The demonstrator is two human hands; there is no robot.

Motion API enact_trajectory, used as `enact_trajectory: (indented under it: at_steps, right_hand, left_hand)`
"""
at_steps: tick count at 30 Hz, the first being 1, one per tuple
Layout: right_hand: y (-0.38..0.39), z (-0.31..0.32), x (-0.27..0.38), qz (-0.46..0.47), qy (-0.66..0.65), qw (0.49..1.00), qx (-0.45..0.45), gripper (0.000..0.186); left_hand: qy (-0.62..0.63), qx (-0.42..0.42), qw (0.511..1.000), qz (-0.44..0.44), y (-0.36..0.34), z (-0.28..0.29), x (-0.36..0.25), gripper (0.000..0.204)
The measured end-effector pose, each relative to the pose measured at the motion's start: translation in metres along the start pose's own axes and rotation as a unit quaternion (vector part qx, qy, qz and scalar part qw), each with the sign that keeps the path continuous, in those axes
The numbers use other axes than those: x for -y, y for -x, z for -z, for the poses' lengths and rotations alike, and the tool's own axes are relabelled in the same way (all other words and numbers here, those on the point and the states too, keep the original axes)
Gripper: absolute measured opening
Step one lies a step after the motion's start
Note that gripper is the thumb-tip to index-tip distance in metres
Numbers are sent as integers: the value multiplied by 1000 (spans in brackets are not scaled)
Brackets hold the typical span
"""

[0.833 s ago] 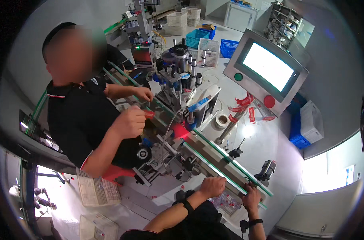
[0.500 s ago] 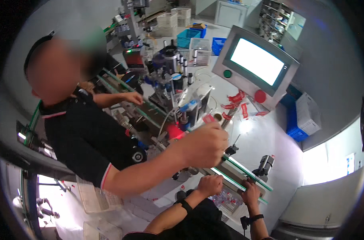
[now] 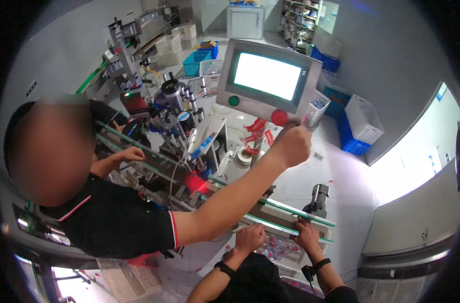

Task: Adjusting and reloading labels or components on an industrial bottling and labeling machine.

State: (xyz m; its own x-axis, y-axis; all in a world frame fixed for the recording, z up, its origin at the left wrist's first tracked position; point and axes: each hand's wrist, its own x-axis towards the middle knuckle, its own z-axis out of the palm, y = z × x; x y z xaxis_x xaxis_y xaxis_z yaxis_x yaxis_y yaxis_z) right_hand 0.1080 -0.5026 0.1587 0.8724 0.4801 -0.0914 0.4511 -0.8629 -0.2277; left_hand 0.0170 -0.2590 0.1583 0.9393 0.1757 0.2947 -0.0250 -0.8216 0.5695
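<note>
The person's left hand (image 3: 249, 238), fingers curled into a fist, contents hidden, is beside the conveyor (image 3: 279, 216) slanting ahead. The right hand's (image 3: 307, 236) fingers reach over its near rail; their grip cannot be told.

Whatever the left hand (image 3: 250, 237) may hold inside its curled fingers is hidden; the fingertips of the right hand (image 3: 306, 236) are lost against a dark part (image 3: 302, 220). Between the 2 hands, the pieces (image 3: 275, 248) in the basket (image 3: 294, 258) are too small to tell apart. Ahead of the left hand, a co-worker's arm (image 3: 230, 202) covers some of the belt (image 3: 283, 217); behind it, the lower edge cuts off the left forearm (image 3: 209, 287)
</note>
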Motion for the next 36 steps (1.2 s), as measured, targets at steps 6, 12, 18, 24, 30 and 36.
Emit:
enact_trajectory:
  at_steps: [6,12,18,24,30,36]
  right_hand:
    - [0,1,0,15,2,1000,-22,55]
    - [1,11,3,6,-9,1000,-15,56]
    - [1,15,6,-13,-1,1000,8,54]
    - [0,13,6,-7,-11,1000,-12,54]
    - [-1,11,10,-18,-19,1000,-8,53]
    - [0,8,8,0,-15,1000,-20,52]
  left_hand:
    - [28,-21,999,-21,0,-7,6,11]
    - [11,-9,1000,-10,-2,-4,0,9]
    - [-11,-1,1000,3,-2,7,-9,9]
    - [4,-11,1000,9,-2,6,-8,10]
    - [13,-32,999,13,-2,8,-8,9]
    - [-3,-31,999,22,-2,11,-10,6]
